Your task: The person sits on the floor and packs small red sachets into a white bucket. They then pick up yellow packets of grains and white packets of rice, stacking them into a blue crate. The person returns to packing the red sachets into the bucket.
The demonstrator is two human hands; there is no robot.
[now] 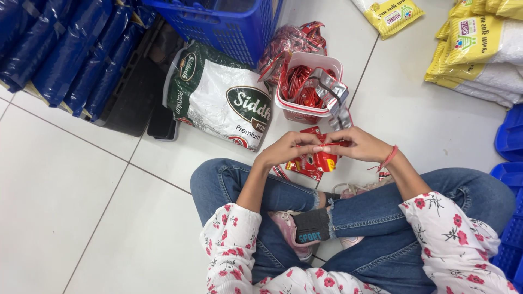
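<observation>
Floor tiles (65, 179), pale and glossy, carry everything here; the person sits cross-legged on them in jeans and a flowered top. Taking the clear tub (305, 90) with its white-and-red rim as the landmark: a blue crate (223, 24) stands behind it to the left, a big green-and-white sack (218, 98) lies flat just left of it, dark blue packs (60, 49) are stacked much further left, and yellow-and-white bags (479, 54) are piled well to its right. A heap of red sachets (289, 41) rests right behind the tub, and a silvery sachet strip (329, 92) droops over its near rim.

Just in front of the tub, over the lap, both hands meet on a short red sachet strip (316, 158). The left hand (286, 148) is curled, fingertips pinching the strip's upper edge; the right hand (362, 144) is likewise closed in a pinch on the same edge, with a red thread at the wrist. The fingertips nearly touch.

My read is that a sachet is being parted or folded along a seam; the next move would call for a firm pinch on either side of it.

The strip's long axis runs roughly left to right across the lap, its printed face up, its lower end sagging toward the knees.
</observation>
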